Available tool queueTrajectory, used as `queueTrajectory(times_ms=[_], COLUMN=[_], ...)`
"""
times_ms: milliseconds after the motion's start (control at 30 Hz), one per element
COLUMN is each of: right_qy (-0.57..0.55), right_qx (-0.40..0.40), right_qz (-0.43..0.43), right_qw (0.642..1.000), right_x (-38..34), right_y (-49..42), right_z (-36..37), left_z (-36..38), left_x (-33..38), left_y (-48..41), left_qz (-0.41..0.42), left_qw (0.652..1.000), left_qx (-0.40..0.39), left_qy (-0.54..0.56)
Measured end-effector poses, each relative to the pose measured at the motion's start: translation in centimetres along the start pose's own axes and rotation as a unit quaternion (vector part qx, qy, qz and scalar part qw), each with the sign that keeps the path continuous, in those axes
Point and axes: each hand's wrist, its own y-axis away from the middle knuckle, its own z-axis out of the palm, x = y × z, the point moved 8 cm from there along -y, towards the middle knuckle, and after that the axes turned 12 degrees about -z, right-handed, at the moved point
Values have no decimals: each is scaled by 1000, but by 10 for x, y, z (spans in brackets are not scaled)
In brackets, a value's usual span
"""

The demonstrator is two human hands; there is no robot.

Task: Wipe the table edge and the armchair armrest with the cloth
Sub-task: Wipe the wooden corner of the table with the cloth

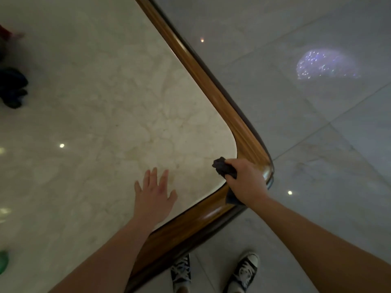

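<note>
A pale marble table top [101,106] has a rounded brown wooden edge [211,87] that bends at a corner near the lower right. My right hand [246,180] is shut on a dark crumpled cloth [224,168] and presses it on the wooden edge at that corner. One end of the cloth sticks out onto the marble, another hangs below my wrist. My left hand [155,194] lies flat on the marble with fingers spread, a little left of the cloth. No armchair is in view.
A dark blue bundle [12,87] lies on the table at the far left, with something green [3,262] at the lower left edge. Grey floor tiles [306,134] lie to the right. My two sneakers [213,271] stand just below the table edge.
</note>
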Motion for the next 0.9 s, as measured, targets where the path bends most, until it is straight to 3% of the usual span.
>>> queueTrajectory(times_ms=[167, 367, 667, 900], right_qy=[3, 5, 49, 15], right_qx=[54, 128, 61, 16], right_qz=[35, 52, 37, 33], right_qw=[998, 990, 996, 999], right_x=[17, 23, 24, 28], right_y=[-28, -41, -41, -39], right_z=[24, 44, 74, 59], left_z=[29, 53, 55, 52], left_x=[17, 29, 26, 28], left_y=[-42, -49, -51, -49], left_qz=[-1, 22, 25, 21], left_qw=[999, 993, 988, 991], left_qx=[19, 112, 150, 130], left_qy=[28, 28, 23, 11])
